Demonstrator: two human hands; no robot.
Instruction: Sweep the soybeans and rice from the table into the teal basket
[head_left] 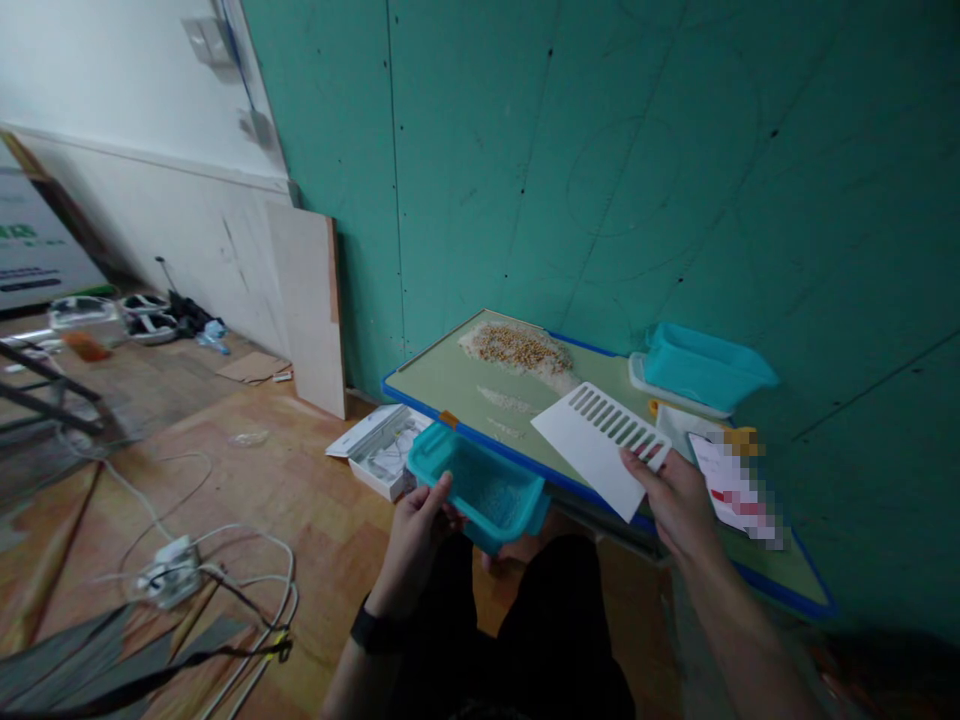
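My left hand point(421, 522) grips the near rim of a turquoise plastic container point(459, 462), thumb on top, and holds it against the table's front edge. Small pale grains seem to lie on its bottom. In my right hand point(675, 492) is a white flat scraper point(581, 448) with a row of slots, its solid end low over the tabletop. Beyond it, a heap of yellow-brown kernels mixed with pale grains point(521, 350) lies on the table point(431, 372). Thin streaks of pale grains point(506, 400) are spread between the heap and the front edge.
At the table's right stand a second turquoise container point(701, 362) on a white lid and a printed sheet point(724, 480), partly blurred. A green wall point(465, 180) rises behind. An open white box point(379, 470) sits below the left edge; cables and a power strip point(171, 572) lie on the floor.
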